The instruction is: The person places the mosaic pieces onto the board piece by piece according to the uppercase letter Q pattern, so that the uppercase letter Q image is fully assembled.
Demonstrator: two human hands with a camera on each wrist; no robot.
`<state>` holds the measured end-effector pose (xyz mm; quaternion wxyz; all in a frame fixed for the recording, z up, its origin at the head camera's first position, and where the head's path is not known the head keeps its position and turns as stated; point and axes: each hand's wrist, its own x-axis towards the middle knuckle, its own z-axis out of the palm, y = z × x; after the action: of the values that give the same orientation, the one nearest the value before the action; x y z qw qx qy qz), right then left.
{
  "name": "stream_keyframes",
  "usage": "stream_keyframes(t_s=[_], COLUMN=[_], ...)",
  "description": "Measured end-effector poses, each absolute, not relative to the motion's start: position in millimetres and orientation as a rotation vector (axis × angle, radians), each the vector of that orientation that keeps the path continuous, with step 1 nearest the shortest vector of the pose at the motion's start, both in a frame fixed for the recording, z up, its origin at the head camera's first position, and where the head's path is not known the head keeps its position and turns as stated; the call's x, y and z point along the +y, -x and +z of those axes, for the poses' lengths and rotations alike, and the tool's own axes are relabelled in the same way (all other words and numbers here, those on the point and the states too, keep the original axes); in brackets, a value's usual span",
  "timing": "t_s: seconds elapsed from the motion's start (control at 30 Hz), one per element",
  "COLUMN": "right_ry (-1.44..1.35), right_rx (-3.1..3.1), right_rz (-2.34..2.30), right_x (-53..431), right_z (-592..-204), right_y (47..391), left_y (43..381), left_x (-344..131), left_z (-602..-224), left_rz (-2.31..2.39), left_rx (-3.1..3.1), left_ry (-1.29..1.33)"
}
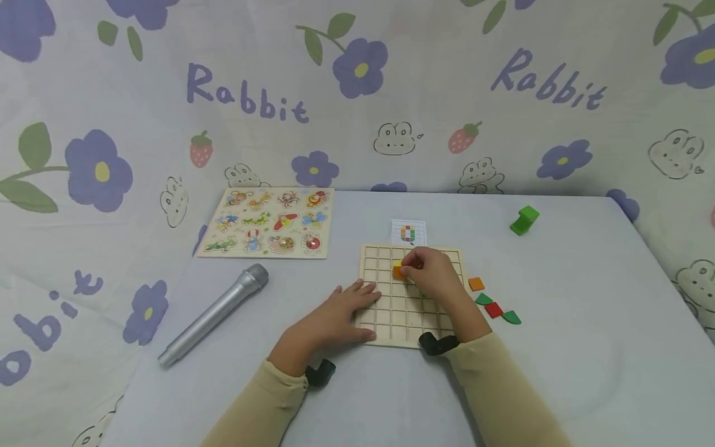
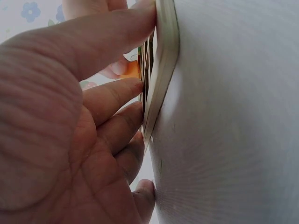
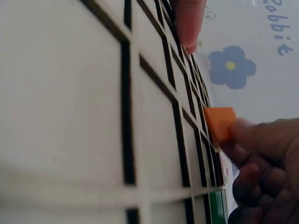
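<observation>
My right hand (image 1: 434,272) pinches an orange square tile (image 3: 220,122) between thumb and finger, tilted at the grooves of a wooden grid board (image 1: 391,316). In the head view a bit of yellow (image 1: 398,263) shows just behind the orange tile. Part of a green piece (image 3: 217,206) appears on the board in the right wrist view; the hand hides much of that area from above. Spread at the board's left side, my left hand (image 1: 343,310) touches it with extended fingers, the thumb (image 2: 140,18) at its near edge.
Right of the board lie an orange tile (image 1: 476,284), a red tile (image 1: 494,310) and green leaf-shaped pieces (image 1: 511,318). A pattern card (image 1: 408,232) sits behind it. Farther off are green blocks (image 1: 524,220), an insect puzzle board (image 1: 268,223) and a silver microphone (image 1: 215,313).
</observation>
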<state>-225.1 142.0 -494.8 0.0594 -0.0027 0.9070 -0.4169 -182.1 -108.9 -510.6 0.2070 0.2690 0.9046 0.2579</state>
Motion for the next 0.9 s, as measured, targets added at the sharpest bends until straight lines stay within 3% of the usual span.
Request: stream_keyframes(t_s=[0.9], right_ry=[0.008], right_rx=[2.783], right_rz=[-1.105], right_x=[135.5], right_z=[-494.6], right_y=[222.7], left_y=[180.9], left_x=[-105.8], left_z=[-509.5], left_rz=[0.679], left_rx=[2.535], left_ry=[-0.708])
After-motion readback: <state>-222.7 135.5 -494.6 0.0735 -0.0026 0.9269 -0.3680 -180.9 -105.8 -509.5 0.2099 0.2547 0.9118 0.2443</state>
